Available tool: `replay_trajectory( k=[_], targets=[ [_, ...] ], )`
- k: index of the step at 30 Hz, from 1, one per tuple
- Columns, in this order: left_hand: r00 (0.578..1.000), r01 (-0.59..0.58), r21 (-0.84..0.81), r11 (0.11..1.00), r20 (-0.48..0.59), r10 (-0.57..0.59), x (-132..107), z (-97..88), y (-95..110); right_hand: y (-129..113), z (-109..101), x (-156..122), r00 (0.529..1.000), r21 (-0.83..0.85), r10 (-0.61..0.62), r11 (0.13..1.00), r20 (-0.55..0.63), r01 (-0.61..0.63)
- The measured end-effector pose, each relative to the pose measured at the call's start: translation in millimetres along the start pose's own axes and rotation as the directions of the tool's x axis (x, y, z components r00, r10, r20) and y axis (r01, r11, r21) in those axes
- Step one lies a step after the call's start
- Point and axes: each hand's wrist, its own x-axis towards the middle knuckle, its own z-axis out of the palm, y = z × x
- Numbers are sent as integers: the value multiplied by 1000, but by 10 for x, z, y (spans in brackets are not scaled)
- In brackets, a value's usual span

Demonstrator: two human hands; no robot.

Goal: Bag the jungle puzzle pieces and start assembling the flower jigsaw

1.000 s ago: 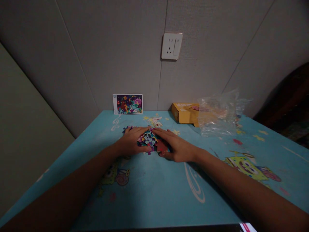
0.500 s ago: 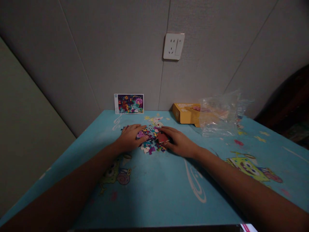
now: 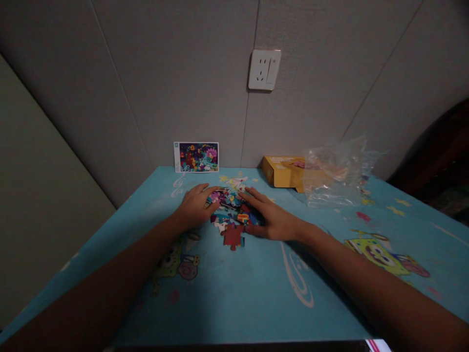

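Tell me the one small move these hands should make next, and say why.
Probably ease the left hand and right hand apart, spreading the puzzle pieces: they lie overlapping in a heap between the hands, with only a reddish-brown piece showing plainly at its near edge.

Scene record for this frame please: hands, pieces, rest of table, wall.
left hand: cupped at left side of pile
right hand: at right side of pile
pile: loose puzzle pieces, reddish piece at near edge
table: blue, cartoon print
back left: picture card, upright
back right: yellow box, partly behind clear bag
wall: white socket
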Motion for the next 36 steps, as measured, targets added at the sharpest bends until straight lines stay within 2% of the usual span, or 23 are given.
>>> replay_trajectory(
  k=[3,6,9,12,15,19,22,25,30,33,36],
  targets=[
    [990,107,69,992,89,-113,-17,5,32,-4,35,2,994,-49,60,997,93,-55],
    [982,67,59,996,173,-76,-42,-13,71,-44,53,-6,990,-59,-18,998,142,27],
    [980,25,5,1000,199,-26,-54,-41,104,-76,35,-8,987,-16,-89,996,136,92],
    [986,25,-35,999,163,-19,-47,-46,118,-83,6,-3,987,45,-128,991,93,124],
    [998,-11,-111,994,64,18,-29,-32,109,-83,-9,-5,983,101,-178,980,42,173],
    [986,-162,-240,957,-83,146,-10,-55,77,-106,-16,-23,972,133,-230,966,48,222],
    [962,-265,-295,918,-140,233,-8,-95,62,-108,-17,-28,973,124,-227,967,35,221],
    [951,-305,-285,909,-136,276,-23,-100,74,-79,-6,-10,982,79,-182,979,-56,186],
    [943,-333,-211,919,-68,327,-60,-54,129,-23,21,41,981,21,-124,991,-152,129],
    [933,-360,-213,908,-94,348,-70,-55,148,-14,16,58,979,0,-80,997,-187,81],
    [924,-378,-223,898,-150,352,-76,-70,147,-29,-2,51,972,21,-96,994,-213,103]
  ],
)
